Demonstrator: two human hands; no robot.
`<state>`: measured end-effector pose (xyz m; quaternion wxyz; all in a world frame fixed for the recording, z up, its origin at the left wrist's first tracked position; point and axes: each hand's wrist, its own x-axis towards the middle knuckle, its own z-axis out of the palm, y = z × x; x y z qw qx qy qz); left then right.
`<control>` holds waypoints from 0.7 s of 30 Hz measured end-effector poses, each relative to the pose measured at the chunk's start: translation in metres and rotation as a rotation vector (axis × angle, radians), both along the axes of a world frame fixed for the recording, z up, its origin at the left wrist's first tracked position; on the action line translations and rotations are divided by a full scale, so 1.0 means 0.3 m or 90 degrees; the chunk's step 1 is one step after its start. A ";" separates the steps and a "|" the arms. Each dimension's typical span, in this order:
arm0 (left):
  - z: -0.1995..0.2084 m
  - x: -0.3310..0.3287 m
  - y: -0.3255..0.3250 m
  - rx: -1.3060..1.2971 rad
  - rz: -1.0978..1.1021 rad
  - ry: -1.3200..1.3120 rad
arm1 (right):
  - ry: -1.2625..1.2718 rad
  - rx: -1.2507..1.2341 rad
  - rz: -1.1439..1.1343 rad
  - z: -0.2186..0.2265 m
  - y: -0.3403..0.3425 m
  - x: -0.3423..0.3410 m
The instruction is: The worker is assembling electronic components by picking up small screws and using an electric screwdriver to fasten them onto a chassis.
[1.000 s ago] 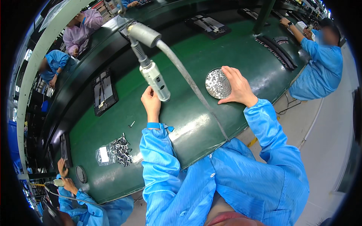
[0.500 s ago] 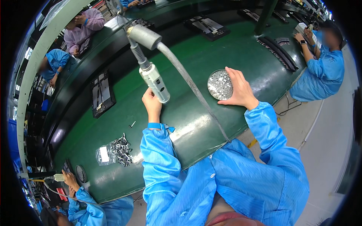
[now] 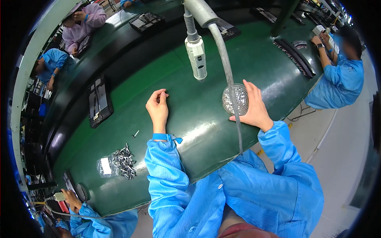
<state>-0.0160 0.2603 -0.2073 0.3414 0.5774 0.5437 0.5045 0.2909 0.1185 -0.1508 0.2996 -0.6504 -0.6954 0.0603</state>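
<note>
My right hand [image 3: 256, 109] wraps its thumb and fingers around the near-right rim of a round, shallow clear dish [image 3: 224, 106]. Small silvery pieces [image 3: 240, 95] cover the dish's bottom, and a grey cable passes in front of it. My left hand [image 3: 158, 107] is over the green table, fingers curled and pinched together; whatever is between them, if anything, is too small to see. A blue wrist strap [image 3: 161, 137] is on that wrist. Beyond the hands, a pale cylindrical power screwdriver [image 3: 196, 59] hangs free, touched by neither hand.
Left of my arm lie a heap of small dark-and-silver parts [image 3: 126, 162], a clear bag [image 3: 106, 166] and one loose part [image 3: 136, 134]. A black device housing [image 3: 99, 104] rests at the far left. The grey cable [image 3: 228, 71] hangs to the table edge. Co-workers sit on both sides.
The hanging screwdriver has swung right and away from my left hand, which now shows fully with curled fingers. Its cable now crosses the dish. My right hand keeps its hold there.
</note>
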 end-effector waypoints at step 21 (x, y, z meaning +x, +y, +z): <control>-0.088 -0.018 0.023 0.082 0.001 -0.031 | -0.090 0.055 0.073 -0.017 -0.052 0.060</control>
